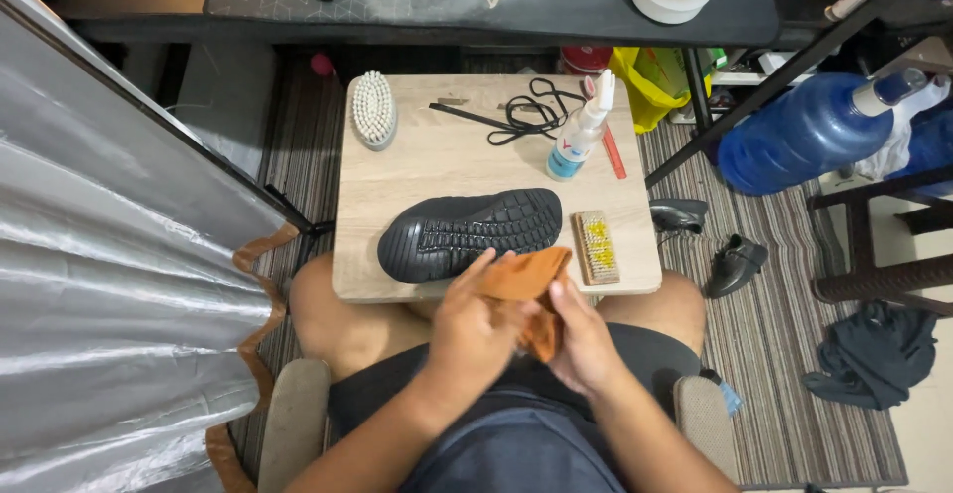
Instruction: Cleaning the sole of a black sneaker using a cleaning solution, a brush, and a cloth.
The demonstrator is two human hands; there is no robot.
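Both hands hold an orange cloth (524, 284) just above my lap, at the near edge of a small wooden table (397, 175). My left hand (475, 329) grips the cloth from the left and my right hand (584, 344) from the right, fingers closed on the fabric. A black shoe (467, 233) lies sole up on the table right behind the cloth. To the shoe's right rests a small yellow-bristled brush (598, 247).
On the table's far side lie a white-bristled brush (374, 109), black laces (526, 116), a spray bottle (581, 136) and a red strip. A blue water jug (809, 134) and dark shoes (737, 265) sit on the striped rug at right. Silver sheeting (99, 284) stands at left.
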